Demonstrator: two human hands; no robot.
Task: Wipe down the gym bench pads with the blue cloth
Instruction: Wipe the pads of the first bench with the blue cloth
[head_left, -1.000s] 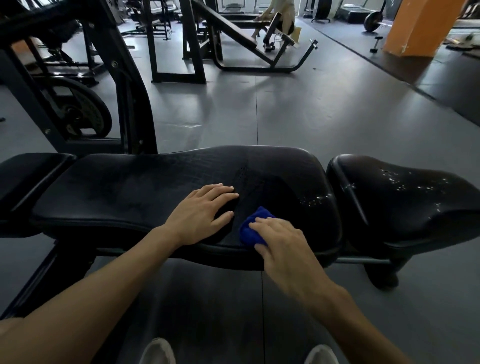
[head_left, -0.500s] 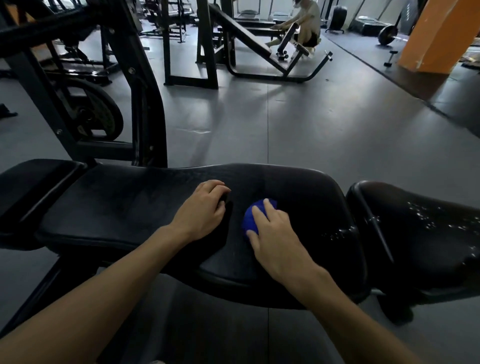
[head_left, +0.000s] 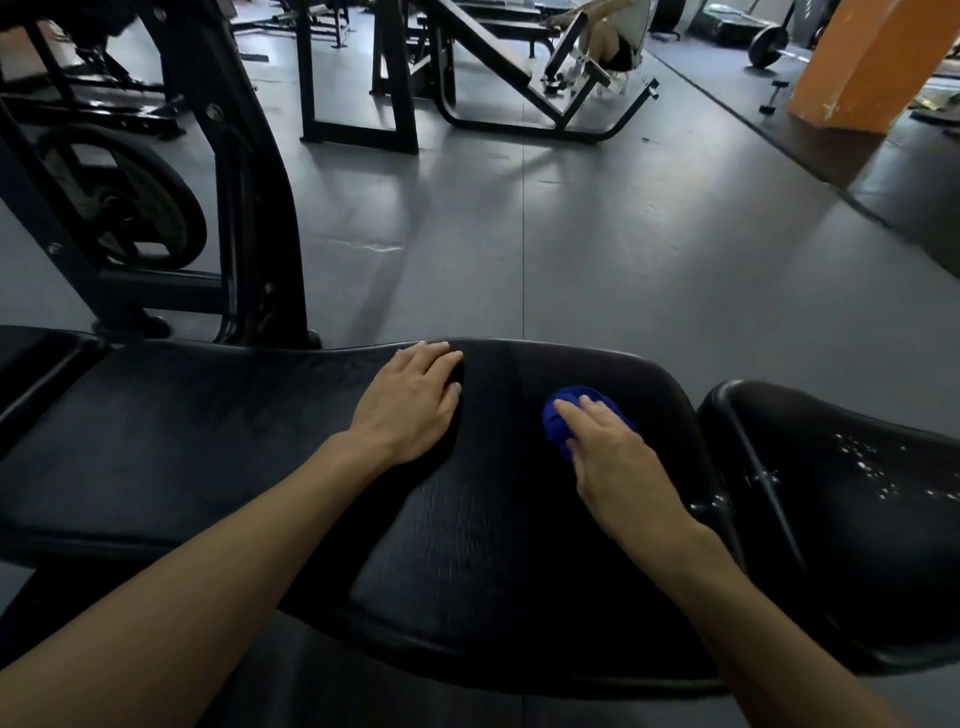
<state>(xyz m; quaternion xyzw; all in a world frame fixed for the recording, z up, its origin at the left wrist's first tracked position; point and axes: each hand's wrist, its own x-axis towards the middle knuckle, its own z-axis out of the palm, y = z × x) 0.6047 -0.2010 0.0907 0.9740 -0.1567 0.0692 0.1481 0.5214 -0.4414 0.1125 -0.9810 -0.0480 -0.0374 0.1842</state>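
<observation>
A long black back pad (head_left: 208, 457) of the gym bench runs across the view, with a separate black seat pad (head_left: 852, 509) to its right, speckled with white flecks. My right hand (head_left: 618, 457) presses a bunched blue cloth (head_left: 558, 423) onto the right part of the back pad; the hand covers most of the cloth. My left hand (head_left: 410, 402) lies flat, fingers together, near the pad's far edge, holding nothing.
A black rack upright (head_left: 244, 208) and a weight plate (head_left: 130, 208) stand behind the bench at left. Across the grey floor (head_left: 623, 260) is an incline machine (head_left: 498, 67) with a person on it. An orange pillar (head_left: 872, 57) rises at far right.
Both hands have slid away from me across the back pad. The right hand carried the blue cloth toward the far right part of the pad, and the hands are now farther apart.
</observation>
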